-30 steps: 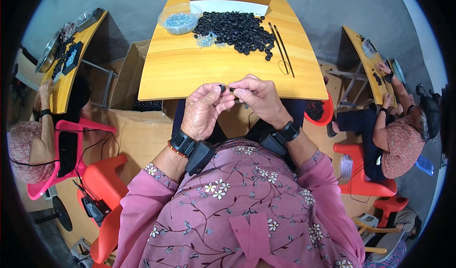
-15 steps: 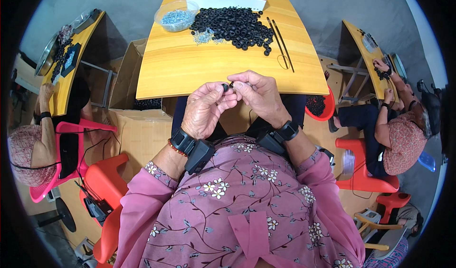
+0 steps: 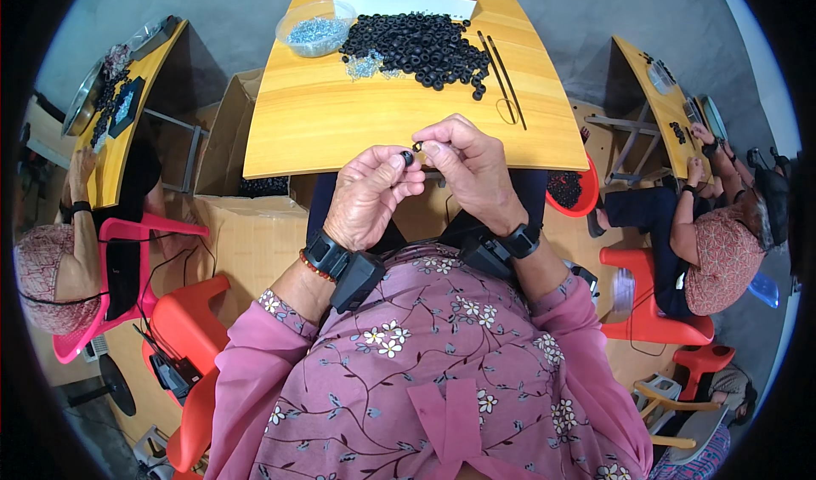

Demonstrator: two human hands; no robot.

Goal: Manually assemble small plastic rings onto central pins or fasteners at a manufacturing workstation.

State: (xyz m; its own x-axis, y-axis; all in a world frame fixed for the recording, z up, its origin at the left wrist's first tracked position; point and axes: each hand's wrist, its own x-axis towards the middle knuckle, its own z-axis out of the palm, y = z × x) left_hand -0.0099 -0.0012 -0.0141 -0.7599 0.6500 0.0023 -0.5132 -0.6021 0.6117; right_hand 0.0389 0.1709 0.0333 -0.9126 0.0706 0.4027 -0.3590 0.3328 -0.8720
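Note:
Just past the near edge of the yellow table (image 3: 340,144), my left hand (image 3: 365,195) pinches a small black round piece (image 3: 407,158) between thumb and forefinger. Close beside it, my right hand (image 3: 472,174) is closed in a pinch on a tiny dark piece (image 3: 417,147), too small to name. The two pieces look slightly apart. Farther back lies a pile of black ring-shaped pieces (image 3: 416,46). Small clear and silvery bits (image 3: 365,65) lie at its left front, and more fill a clear plastic tub (image 3: 316,34).
Two thin dark rods (image 3: 507,80) and a thin loop (image 3: 506,112) lie right of the pile. A cardboard box (image 3: 225,153) stands on the floor at left, a red basin (image 3: 586,193) at right. Co-workers sit at side tables (image 3: 671,97) to either side.
My right hand has shifted slightly right, and its tiny piece has drawn a little away from the black round piece. The right-hand co-worker's far hand has moved off the black pieces.

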